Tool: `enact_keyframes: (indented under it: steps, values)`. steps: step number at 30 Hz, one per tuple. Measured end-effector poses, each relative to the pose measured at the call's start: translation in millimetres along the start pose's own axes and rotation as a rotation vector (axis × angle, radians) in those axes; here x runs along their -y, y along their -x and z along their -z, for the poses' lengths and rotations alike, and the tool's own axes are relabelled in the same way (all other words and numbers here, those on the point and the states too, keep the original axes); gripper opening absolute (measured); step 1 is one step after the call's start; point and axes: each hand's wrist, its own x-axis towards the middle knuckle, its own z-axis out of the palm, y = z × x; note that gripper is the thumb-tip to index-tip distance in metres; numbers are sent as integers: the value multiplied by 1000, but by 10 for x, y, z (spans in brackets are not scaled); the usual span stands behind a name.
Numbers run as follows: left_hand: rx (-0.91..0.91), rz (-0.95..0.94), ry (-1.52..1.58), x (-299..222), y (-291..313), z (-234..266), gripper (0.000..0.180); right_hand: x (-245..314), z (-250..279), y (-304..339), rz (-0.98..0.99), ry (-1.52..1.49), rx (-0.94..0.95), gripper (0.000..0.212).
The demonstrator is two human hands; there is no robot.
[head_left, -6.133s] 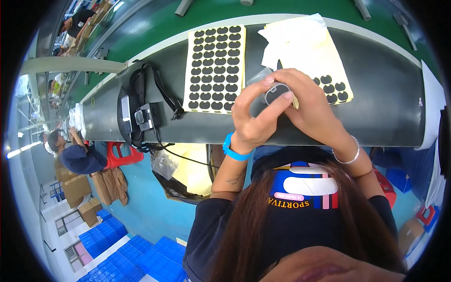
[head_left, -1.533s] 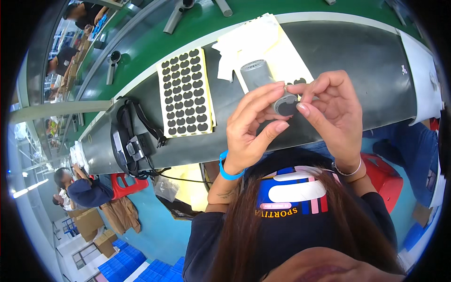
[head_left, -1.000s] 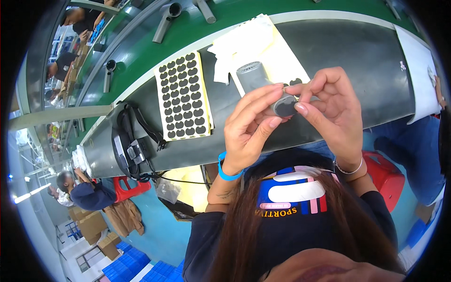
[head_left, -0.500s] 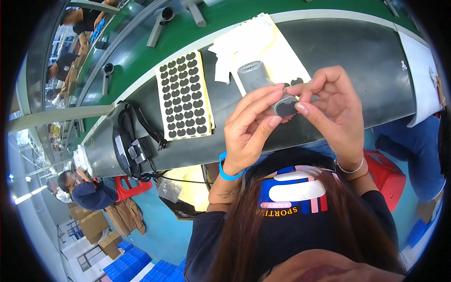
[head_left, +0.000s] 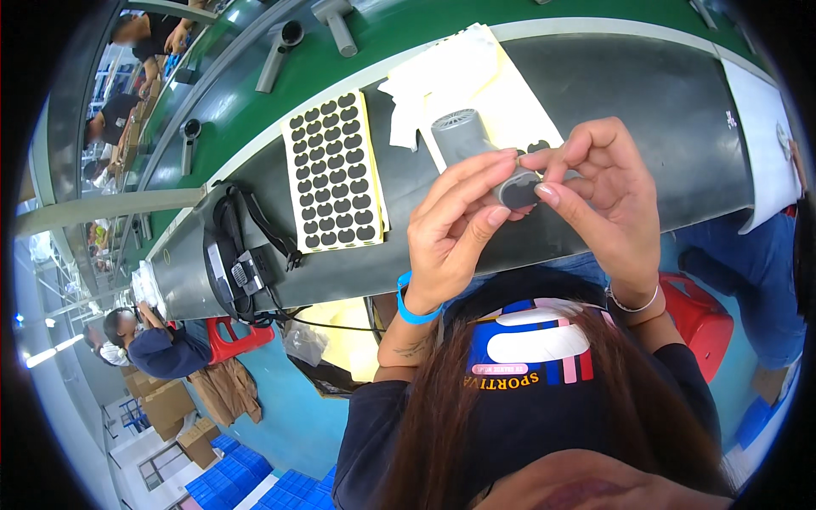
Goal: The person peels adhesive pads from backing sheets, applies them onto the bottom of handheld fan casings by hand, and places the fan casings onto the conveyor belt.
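A small dark grey round part is pinched betw. the fingertips of both hands, held just above the near edge of the dark bench mat. The left hand is curled round it from the left w/ thumb and forefinger closed on its rim; the right hand is closed on it from the right, thumb under, forefinger tip on top. A blue wristband is worn on the left wrist, a thin bracelet on the right. Directly behind the part a grey cylindrical housing w/ a grille end is seen, lying on yellow-white backing sheets; whether it joins the held part cannot be told. To the left, a sheet of black die-cut pads lies flat on the mat, well apart from the hands. Further left, a black device w/ coiled cables sits at the mat's end. Beyond the mat, grey handheld units are laid along a green conveyor belt.
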Motion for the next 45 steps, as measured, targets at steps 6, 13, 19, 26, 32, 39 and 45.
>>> enact_keyframes:
  steps: [6, 13, 19, 26, 32, 39, 45]
  values:
    - [-5, -7, 10, 14, 4, -6, 32, 3, -4, 7, 11, 12, 2, 23]
    - [-3, -9, -1, 7, 2, -10, 32, 17, -13, 8, 21, 21, -2, 23]
    - [-7, -9, 1, -2, 7, -14, 32, 24, -23, 12, 26, 48, 0, 23]
    - [-10, -21, 3, -2, 7, -20, 32, 55, -26, 21, -6, 82, -9, 26]
    - [-73, -18, -28, 0, 29, -58, 30, 71, -59, 53, -22, 180, -6, 31]
    - [-81, -16, -44, -16, 27, -84, 29, 53, -69, 57, 109, 384, -46, 30]
    - [-67, -64, -84, 4, 16, -60, 28, 55, -85, 42, 127, 458, -69, 31]
